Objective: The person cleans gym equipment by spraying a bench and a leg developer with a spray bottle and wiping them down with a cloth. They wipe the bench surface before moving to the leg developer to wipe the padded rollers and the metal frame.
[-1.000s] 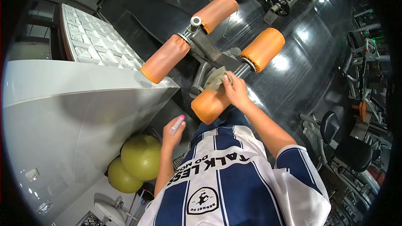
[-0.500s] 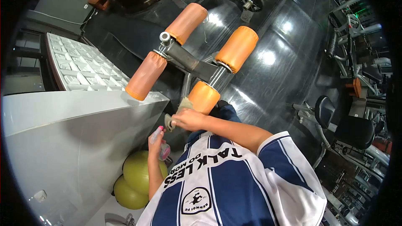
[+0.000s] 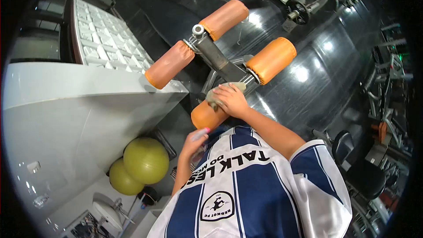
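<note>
My right hand presses a pale, crumpled cloth onto the nearest orange padded roller, at its inner end by the metal bar. The fingers lie over the cloth. Lower down, my left hand is closed round a clear spray bottle with a pink nozzle, just beside that roller's outer end. Much of the bottle is hidden by the hand and shirt. A second orange roller is on the same bar. Two duller orange rollers, one upper and one left, sit across the dark frame.
A white counter and a textured white panel stand on the left. Green exercise balls rest below, near a sink. A weight machine is at the upper right; a black padded seat is at the right.
My right hand has moved the cloth up and right along the near roller to its inner end. My left hand with the spray bottle has moved right, closer to the roller. The view has shifted.
</note>
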### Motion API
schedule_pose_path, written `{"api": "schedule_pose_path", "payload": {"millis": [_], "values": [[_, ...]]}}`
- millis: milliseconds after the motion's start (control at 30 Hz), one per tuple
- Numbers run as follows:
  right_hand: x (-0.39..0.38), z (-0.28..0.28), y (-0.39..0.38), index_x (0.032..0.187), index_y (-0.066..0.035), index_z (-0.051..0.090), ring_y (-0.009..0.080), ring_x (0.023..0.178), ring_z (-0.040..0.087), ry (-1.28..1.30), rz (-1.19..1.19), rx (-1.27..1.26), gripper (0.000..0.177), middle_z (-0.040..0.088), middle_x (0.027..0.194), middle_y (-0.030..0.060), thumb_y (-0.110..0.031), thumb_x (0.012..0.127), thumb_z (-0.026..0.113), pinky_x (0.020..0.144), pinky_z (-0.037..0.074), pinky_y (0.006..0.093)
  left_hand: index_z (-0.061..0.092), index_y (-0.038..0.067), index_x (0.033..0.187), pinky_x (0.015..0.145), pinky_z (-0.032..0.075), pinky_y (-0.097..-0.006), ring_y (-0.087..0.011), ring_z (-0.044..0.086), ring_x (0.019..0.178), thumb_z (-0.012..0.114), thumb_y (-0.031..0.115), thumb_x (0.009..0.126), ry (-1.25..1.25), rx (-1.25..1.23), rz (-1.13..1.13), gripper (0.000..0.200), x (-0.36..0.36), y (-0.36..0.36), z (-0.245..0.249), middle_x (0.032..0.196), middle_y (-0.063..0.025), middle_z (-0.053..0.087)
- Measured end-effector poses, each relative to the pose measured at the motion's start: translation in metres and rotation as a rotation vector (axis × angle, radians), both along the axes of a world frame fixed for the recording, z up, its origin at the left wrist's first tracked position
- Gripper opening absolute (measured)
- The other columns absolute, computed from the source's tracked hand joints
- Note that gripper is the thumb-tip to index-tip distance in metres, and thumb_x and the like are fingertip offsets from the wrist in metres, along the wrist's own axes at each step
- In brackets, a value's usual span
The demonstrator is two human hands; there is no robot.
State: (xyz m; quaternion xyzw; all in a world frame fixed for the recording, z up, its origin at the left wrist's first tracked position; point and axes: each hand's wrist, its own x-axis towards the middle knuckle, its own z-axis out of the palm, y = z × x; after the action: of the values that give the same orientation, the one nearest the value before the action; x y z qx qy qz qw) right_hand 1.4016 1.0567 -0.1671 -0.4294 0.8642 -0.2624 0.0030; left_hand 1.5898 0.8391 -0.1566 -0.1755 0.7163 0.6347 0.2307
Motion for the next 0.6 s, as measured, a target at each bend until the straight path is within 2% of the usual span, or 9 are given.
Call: {"api": "schedule_pose_path", "payload": {"millis": [100,167,233,300,367,467,533,567,600], "values": [[-0.026,-0.01,-0.037,0.107,-0.019,0.069,0.0207,0.116,0.059,-0.041,-0.101,0.008,0.026,0.069,0.112,0.004,-0.032,0.088,0.059,0.103,0.038,0.0422,0.067,0.004,0.114,0.062,0.05,-0.0259,-0.0107,0.059,0.074,0.067,0.023,0.088,-0.046,0.035,0.327,0.032,0.004,-0.003,0.011,0.093,-0.0018,0.066],[-0.046,0.009,-0.051,0.101,-0.017,0.07,0.0232,0.104,0.065,-0.335,-0.032,0.412,0.025,0.07,0.102,0.0093,-0.034,0.089,0.056,0.097,0.041,0.0408,0.067,0.004,0.114,0.063,0.048,-0.0254,-0.01,0.057,0.07,0.066,0.023,0.088,-0.026,-0.011,0.329,0.032,0.004,0.0,0.024,0.092,-0.0014,0.065],[-0.043,-0.003,-0.058,0.096,-0.015,0.07,0.0245,0.097,0.067,-0.301,0.043,0.405,0.028,0.071,0.098,0.0119,-0.036,0.09,0.053,0.092,0.042,0.0411,0.066,0.004,0.114,0.063,0.047,-0.0256,-0.0099,0.056,0.069,0.066,0.023,0.087,0.012,-0.028,0.408,0.033,0.005,0.013,0.027,0.091,-0.0009,0.064],[-0.026,-0.004,-0.062,0.095,-0.015,0.07,0.0246,0.099,0.066,-0.1,0.213,0.251,0.028,0.071,0.098,0.0121,-0.037,0.09,0.053,0.091,0.043,0.0419,0.066,0.004,0.115,0.063,0.047,-0.0257,-0.0098,0.055,0.068,0.066,0.022,0.087,0.053,-0.045,0.473,0.034,0.014,0.025,0.024,0.09,-0.0004,0.063],[-0.002,0.001,-0.075,0.098,-0.014,0.07,0.0261,0.101,0.066,-0.148,0.239,0.204,0.031,0.071,0.099,0.0126,-0.039,0.092,0.051,0.095,0.041,0.0419,0.066,0.004,0.116,0.064,0.048,-0.0265,-0.0105,0.055,0.068,0.065,0.021,0.086,0.045,0.06,0.675,0.035,0.02,0.037,0.019,0.089,0.0,0.063],[0.006,0.024,-0.091,0.104,-0.009,0.069,0.0311,0.103,0.065,-0.398,0.367,0.039,0.037,0.07,0.102,0.0147,-0.039,0.095,0.049,0.096,0.042,0.0446,0.065,0.003,0.119,0.069,0.049,-0.0288,-0.0116,0.057,0.072,0.063,0.02,0.086,-0.016,0.162,0.796,0.037,0.028,0.054,0.024,0.108,-0.0028,0.066],[0.005,0.035,-0.097,0.11,-0.008,0.067,0.0304,0.102,0.064,-0.735,0.391,0.118,0.039,0.069,0.109,0.0134,-0.039,0.099,0.047,0.097,0.044,0.0414,0.065,0.003,0.119,0.068,0.05,-0.0288,-0.0116,0.057,0.072,0.063,0.02,0.087,-0.037,0.144,0.766,0.037,0.029,0.055,0.023,0.107,-0.0032,0.066],[0.003,0.032,-0.095,0.11,-0.008,0.067,0.0304,0.102,0.064,-0.728,0.391,0.115,0.039,0.069,0.109,0.0134,-0.039,0.099,0.047,0.097,0.044,0.0414,0.065,0.003,0.118,0.068,0.05,-0.0287,-0.0116,0.057,0.073,0.062,0.02,0.087,-0.064,0.123,0.731,0.036,0.029,0.054,0.022,0.105,-0.0035,0.066],[-0.001,0.027,-0.09,0.111,-0.004,0.065,0.0302,0.102,0.064,-0.898,0.372,-0.083,0.043,0.069,0.108,0.0154,-0.041,0.1,0.046,0.094,0.046,0.0417,0.065,0.003,0.118,0.068,0.05,-0.0287,-0.0116,0.057,0.073,0.062,0.02,0.087,-0.056,0.122,0.728,0.036,0.027,0.054,0.018,0.105,-0.0035,0.066]]}}
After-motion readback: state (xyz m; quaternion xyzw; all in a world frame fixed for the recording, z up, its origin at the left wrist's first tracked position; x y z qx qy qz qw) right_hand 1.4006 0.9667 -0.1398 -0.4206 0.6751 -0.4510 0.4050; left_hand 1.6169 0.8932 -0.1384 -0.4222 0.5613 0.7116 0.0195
